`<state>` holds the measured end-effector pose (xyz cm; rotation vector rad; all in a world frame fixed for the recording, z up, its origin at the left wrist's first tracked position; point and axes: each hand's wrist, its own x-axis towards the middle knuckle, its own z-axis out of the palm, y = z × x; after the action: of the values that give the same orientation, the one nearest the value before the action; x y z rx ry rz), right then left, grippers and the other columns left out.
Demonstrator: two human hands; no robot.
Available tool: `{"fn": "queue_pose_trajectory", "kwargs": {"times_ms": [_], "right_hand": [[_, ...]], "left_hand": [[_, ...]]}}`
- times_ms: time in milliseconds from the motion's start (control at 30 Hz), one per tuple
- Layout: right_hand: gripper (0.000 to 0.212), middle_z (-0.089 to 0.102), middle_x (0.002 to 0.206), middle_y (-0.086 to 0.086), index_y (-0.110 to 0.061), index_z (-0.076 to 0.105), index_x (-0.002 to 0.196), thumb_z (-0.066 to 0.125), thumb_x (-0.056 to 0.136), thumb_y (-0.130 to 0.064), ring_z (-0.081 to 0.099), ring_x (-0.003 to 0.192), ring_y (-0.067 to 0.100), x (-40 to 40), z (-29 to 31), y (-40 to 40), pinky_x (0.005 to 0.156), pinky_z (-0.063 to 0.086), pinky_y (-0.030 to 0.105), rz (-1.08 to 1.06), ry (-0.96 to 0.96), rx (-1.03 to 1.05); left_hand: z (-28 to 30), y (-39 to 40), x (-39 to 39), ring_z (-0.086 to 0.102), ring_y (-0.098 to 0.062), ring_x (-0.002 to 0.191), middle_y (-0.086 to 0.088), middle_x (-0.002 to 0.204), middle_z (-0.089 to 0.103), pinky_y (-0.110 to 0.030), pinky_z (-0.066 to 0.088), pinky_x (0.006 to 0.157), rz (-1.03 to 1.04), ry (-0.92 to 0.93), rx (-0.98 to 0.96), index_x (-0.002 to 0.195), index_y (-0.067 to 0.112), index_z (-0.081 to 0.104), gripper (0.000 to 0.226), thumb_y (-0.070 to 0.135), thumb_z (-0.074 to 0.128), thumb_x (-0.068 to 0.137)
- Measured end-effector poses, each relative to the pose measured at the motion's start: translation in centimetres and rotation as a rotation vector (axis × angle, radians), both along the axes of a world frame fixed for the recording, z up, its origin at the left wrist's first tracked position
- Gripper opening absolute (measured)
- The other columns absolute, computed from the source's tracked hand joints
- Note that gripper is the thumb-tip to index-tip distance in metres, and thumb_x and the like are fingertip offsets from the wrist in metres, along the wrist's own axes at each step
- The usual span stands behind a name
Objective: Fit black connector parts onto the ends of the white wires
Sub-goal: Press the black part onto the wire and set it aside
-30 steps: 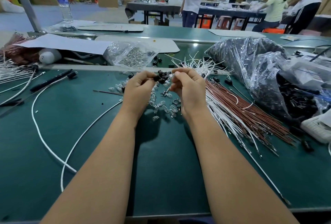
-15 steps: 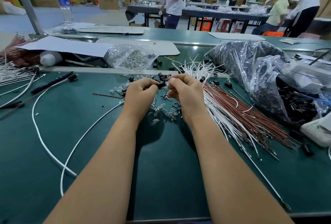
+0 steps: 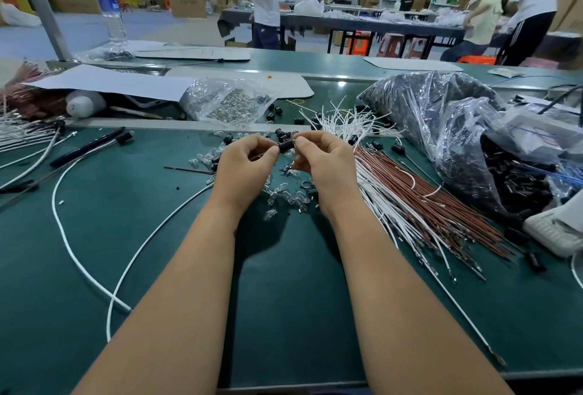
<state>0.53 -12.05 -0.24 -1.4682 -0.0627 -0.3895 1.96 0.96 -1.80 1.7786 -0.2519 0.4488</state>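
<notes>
Both hands meet above the green mat. My left hand (image 3: 249, 162) and my right hand (image 3: 321, 158) pinch one small black connector part (image 3: 285, 146) between their fingertips, one hand at each end. A thin wire shows at my left fingers. Loose black connector parts (image 3: 375, 144) lie scattered behind the hands. A bundle of white wires (image 3: 388, 202) fans out to the right of my right hand, beside red-brown wires (image 3: 441, 205). Small clear bulbs (image 3: 284, 196) lie under the hands.
A long white cable (image 3: 72, 246) loops over the mat on the left. A clear bag of metal parts (image 3: 227, 101) sits behind, and a big plastic bag of black parts (image 3: 448, 129) at the right. People work at tables far behind.
The two hands have dropped slightly toward me and drawn the black part between their fingertips; the view has shifted a little.
</notes>
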Motion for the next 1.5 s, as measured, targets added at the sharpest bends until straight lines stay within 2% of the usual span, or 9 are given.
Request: {"fn": "queue_pose_trajectory", "kwargs": {"times_ms": [233,467,667,833,1033,1133,1300,1400,1500], "right_hand": [[0.019,0.055,0.055,-0.005,-0.008,0.065,0.081,0.055,0.096,-0.010,0.047,0.043,0.007,0.45,-0.22,-0.09,0.050,0.046,0.023,0.045,0.087,0.102],[0.014,0.055,0.060,0.000,-0.008,0.059,0.081,0.058,0.095,-0.010,0.047,0.042,0.007,0.59,-0.48,0.15,0.051,0.047,0.025,0.019,0.140,0.133],[0.017,0.058,0.063,0.000,-0.011,0.059,0.079,0.058,0.095,-0.013,0.051,0.042,0.003,0.49,-0.73,0.36,0.054,0.049,0.025,-0.094,0.100,-0.018],[0.022,0.056,0.060,-0.001,-0.013,0.056,0.075,0.057,0.096,-0.016,0.048,0.040,0.005,0.54,-0.90,0.40,0.052,0.045,0.027,-0.081,0.144,0.003],[0.017,0.059,0.062,-0.002,-0.015,0.059,0.076,0.061,0.093,-0.017,0.053,0.046,0.003,0.47,-0.86,0.46,0.063,0.055,0.036,-0.146,0.081,-0.091],[0.019,0.057,0.056,-0.006,-0.013,0.059,0.076,0.060,0.094,-0.017,0.051,0.042,0.004,0.31,-0.89,0.56,0.056,0.050,0.031,-0.112,0.113,-0.034],[0.020,0.054,0.055,-0.005,-0.013,0.057,0.075,0.059,0.095,-0.014,0.046,0.040,0.004,0.33,-0.93,0.71,0.052,0.043,0.028,-0.082,0.155,0.005],[0.020,0.052,0.059,-0.002,-0.013,0.057,0.076,0.057,0.095,-0.013,0.044,0.042,0.006,0.41,-0.92,0.57,0.053,0.041,0.029,-0.065,0.177,-0.001],[0.020,0.050,0.056,-0.003,-0.011,0.058,0.078,0.053,0.097,-0.014,0.042,0.039,0.005,0.54,-0.75,0.37,0.054,0.038,0.032,-0.015,0.221,0.077]], "left_hand": [[-0.18,-0.01,0.20,0.049,0.008,0.053,0.010,0.065,0.059,-0.008,0.038,0.057,0.013,-0.031,0.102,0.086,0.012,0.068,0.004,0.014,0.066,0.089],[-0.16,-0.01,0.03,0.051,0.009,0.054,0.007,0.069,0.062,-0.006,0.037,0.058,-0.001,-0.023,0.105,0.089,0.009,0.069,0.004,0.012,0.066,0.089],[-0.26,-0.02,0.11,0.051,0.010,0.052,0.007,0.068,0.062,-0.005,0.036,0.055,0.000,-0.010,0.091,0.087,0.010,0.070,0.003,0.011,0.067,0.088],[-0.26,0.07,0.11,0.054,0.009,0.056,0.007,0.069,0.065,-0.006,0.041,0.059,-0.001,-0.014,0.065,0.085,0.011,0.071,0.004,0.008,0.070,0.085],[-0.38,0.01,0.13,0.052,0.007,0.052,0.010,0.064,0.062,-0.007,0.039,0.056,-0.002,-0.010,0.048,0.080,0.018,0.069,0.009,0.012,0.068,0.087],[-0.35,0.13,0.11,0.055,0.008,0.057,0.008,0.069,0.065,-0.007,0.042,0.060,-0.009,-0.002,0.041,0.082,0.016,0.070,0.007,0.010,0.070,0.085],[-0.33,0.25,0.10,0.056,0.003,0.060,0.005,0.070,0.066,-0.015,0.046,0.066,-0.024,0.027,0.027,0.082,0.016,0.070,0.008,0.009,0.070,0.086],[-0.21,0.29,-0.03,0.056,0.001,0.061,0.005,0.070,0.066,-0.016,0.047,0.067,-0.045,0.045,0.014,0.081,0.019,0.069,0.011,0.010,0.069,0.086],[-0.09,0.35,-0.17,0.056,-0.008,0.064,-0.001,0.071,0.066,-0.021,0.046,0.066,-0.055,0.043,0.010,0.082,0.018,0.070,0.007,0.012,0.069,0.087]]}}
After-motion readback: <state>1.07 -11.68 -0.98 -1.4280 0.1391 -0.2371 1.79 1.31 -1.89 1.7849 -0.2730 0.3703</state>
